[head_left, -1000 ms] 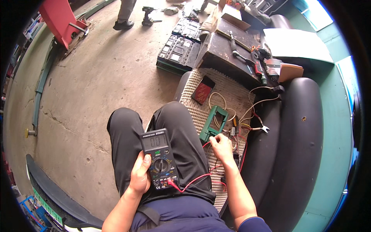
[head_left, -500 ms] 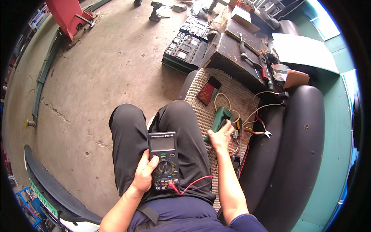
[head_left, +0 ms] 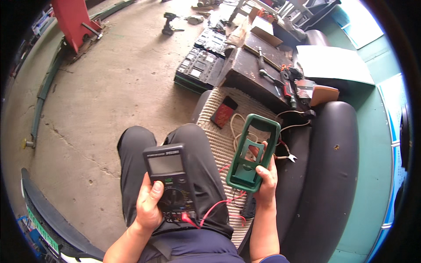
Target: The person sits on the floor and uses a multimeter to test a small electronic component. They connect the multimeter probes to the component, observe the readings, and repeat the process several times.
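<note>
My left hand (head_left: 150,202) grips a black multimeter (head_left: 168,184) over my lap, thumb on its face beside the dial. A red lead (head_left: 218,203) is plugged into the meter's lower end and curves off to the right. My right hand (head_left: 266,179) holds up a green protective case (head_left: 275,127) for a meter, its hollow side toward me. The thumb lies on the case's near right edge, and some fingers show through the opening in its back. The two things are apart.
A woven seat mat (head_left: 210,131) carries a red-and-black flat packet (head_left: 224,112) and pale cables. A forked white clip (head_left: 292,158) lies by the black armrest (head_left: 335,144). Tools, among them a ratchet (head_left: 262,61), crowd a dark cabinet (head_left: 239,65). A drill (head_left: 169,24) stands on the floor.
My right hand has lifted the green case off the mat and turned its hollow side toward me. The multimeter in my left hand has shifted slightly left and tilted.
</note>
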The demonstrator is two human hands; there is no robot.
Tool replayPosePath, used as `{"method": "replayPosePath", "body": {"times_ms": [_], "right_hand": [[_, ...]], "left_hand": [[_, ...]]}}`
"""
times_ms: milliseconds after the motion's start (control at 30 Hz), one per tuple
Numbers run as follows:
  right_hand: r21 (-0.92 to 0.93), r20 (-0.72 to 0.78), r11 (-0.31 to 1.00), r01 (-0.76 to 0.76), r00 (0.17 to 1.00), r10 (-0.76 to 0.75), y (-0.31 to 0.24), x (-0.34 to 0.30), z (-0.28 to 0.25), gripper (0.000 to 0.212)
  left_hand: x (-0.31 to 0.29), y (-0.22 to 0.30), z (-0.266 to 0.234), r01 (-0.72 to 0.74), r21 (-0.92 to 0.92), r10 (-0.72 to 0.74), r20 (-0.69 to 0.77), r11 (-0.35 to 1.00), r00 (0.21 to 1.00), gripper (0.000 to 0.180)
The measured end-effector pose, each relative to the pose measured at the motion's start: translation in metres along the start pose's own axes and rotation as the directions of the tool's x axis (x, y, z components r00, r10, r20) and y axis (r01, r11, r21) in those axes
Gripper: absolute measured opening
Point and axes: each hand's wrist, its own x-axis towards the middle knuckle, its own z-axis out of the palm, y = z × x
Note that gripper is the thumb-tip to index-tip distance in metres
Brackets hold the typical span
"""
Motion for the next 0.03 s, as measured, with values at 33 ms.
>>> {"method": "replayPosePath", "body": {"times_ms": [33], "right_hand": [[0.019,0.062,1.000,-0.025,0.998,0.024,0.0033,-0.0038,0.0115,0.098]], "left_hand": [[-0.0029,0.0088,0.0094,-0.008,-0.024,0.008,-0.003,1.000,1.000,0.052]]}}
